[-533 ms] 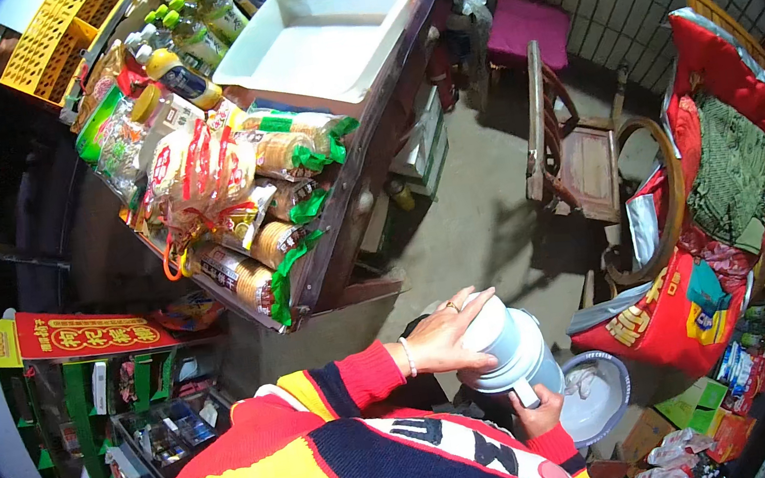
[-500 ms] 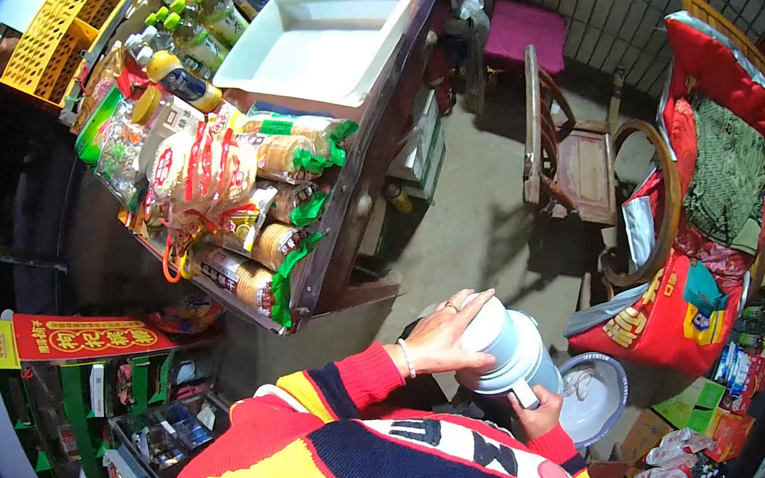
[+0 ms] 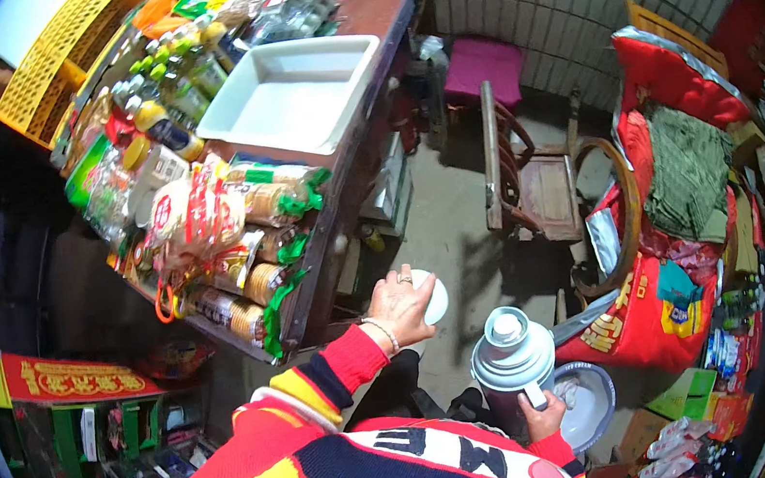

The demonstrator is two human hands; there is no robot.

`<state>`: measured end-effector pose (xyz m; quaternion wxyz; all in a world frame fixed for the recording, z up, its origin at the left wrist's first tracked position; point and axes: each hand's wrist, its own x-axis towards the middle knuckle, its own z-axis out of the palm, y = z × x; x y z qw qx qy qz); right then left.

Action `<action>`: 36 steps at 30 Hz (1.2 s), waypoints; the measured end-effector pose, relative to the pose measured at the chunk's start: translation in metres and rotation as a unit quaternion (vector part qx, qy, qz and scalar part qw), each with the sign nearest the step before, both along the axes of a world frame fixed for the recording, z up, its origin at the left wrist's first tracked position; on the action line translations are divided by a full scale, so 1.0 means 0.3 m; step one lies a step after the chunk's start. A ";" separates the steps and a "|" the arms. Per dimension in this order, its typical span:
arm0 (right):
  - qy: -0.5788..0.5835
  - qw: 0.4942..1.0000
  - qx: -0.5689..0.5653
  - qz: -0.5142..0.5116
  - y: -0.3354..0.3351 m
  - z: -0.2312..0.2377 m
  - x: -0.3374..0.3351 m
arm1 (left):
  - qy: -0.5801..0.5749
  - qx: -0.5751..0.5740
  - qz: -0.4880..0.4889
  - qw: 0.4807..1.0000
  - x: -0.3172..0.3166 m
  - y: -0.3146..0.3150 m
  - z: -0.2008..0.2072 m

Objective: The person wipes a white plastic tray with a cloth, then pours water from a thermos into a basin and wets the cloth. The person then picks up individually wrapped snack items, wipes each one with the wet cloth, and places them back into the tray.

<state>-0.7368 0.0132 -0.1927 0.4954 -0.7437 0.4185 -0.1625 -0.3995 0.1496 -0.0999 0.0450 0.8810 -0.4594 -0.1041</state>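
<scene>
My left hand (image 3: 399, 313) is closed around a pale cup-shaped lid (image 3: 434, 296), held away from the flask beside the table's lower edge. A pale blue-grey thermos flask (image 3: 509, 370) stands upright before me, its round stopper (image 3: 505, 324) uncovered at the top. My right hand (image 3: 545, 418) grips the flask's handle on its near right side. Just right of the flask lies a white basin with a blue rim (image 3: 609, 391), a pale cloth inside it.
A dark wooden table (image 3: 374, 108) at left carries a white tray (image 3: 236, 132), bottles (image 3: 164, 131) and packaged biscuits (image 3: 222, 315). To the right are a wooden chair (image 3: 546, 185) and a red bag (image 3: 649, 324) with folded green cloth. A pink-topped stool (image 3: 486, 70) stands by the tiled wall.
The lid has come off the flask in my left hand, which moved left and away, baring the stopper. My right hand stays on the handle. The view has shifted slightly.
</scene>
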 end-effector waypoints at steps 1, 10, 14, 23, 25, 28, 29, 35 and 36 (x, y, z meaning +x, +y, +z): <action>0.016 0.999 -0.041 0.004 -0.011 0.017 0.002 | -0.005 -0.060 -0.003 0.998 -0.022 -0.019 0.013; -0.028 0.992 0.045 -0.112 -0.005 0.020 -0.061 | -0.256 -0.330 0.148 0.897 0.413 -0.154 0.509; -0.024 0.990 -0.007 -0.140 0.026 0.062 -0.084 | -0.203 -0.225 0.337 0.891 0.957 -0.110 0.477; -0.002 0.972 -0.054 -0.227 0.083 0.135 -0.230 | -0.365 -0.156 0.182 0.899 1.055 -0.199 0.287; 0.012 0.967 -0.063 -0.246 0.113 0.134 -0.253 | -0.207 -0.316 -0.029 0.926 0.635 -0.399 0.427; 0.030 0.966 -0.075 -0.246 0.128 0.109 -0.335 | 0.077 -0.332 -0.292 0.894 0.007 -0.538 0.432; 0.033 0.966 -0.082 -0.243 0.129 0.101 -0.368 | 0.095 -0.292 -0.366 0.879 -0.160 -0.529 0.373; 0.079 0.969 -0.050 -0.229 0.150 0.124 -0.528 | 0.182 -0.192 -0.528 0.807 -0.720 -0.539 -0.102; 0.079 0.968 -0.042 -0.233 0.158 0.128 -0.551 | 0.172 -0.201 -0.528 0.807 -0.762 -0.550 -0.127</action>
